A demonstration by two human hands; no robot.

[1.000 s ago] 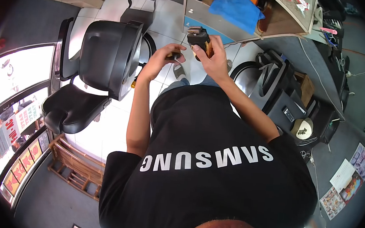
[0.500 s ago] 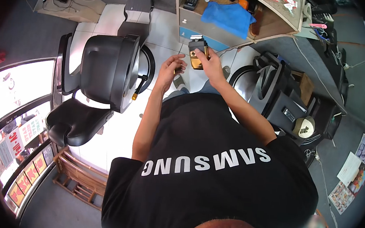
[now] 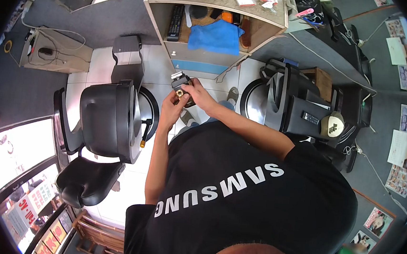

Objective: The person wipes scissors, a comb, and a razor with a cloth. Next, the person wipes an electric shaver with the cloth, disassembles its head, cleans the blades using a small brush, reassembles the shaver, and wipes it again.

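Observation:
A black and gold electric shaver [image 3: 180, 83] with a silvery head is held in front of my body, its head pointing away from me. My right hand [image 3: 200, 96] is closed around its right side, the thumb lying across the front. From the left, my left hand [image 3: 172, 108] grips the lower part of the body, with thumb and fingers against it near a round gold button. Fingers cover most of the gold casing. Below the hands, my shoes show on the white tiled floor [image 3: 169, 72].
A wooden cabinet [image 3: 156, 13] ahead holds a blue cloth [image 3: 214, 36] and a black remote [image 3: 175, 22]. Black barber chairs stand on the left [image 3: 103, 119] and right [image 3: 295, 103]. A cap [image 3: 332, 124] and another remote [image 3: 310, 117] lie at right.
My left hand, apart from the shaver earlier, now grips its lower body. Both hands and the shaver sit lower and further left in view. The camera has tilted, showing more of the cabinet top.

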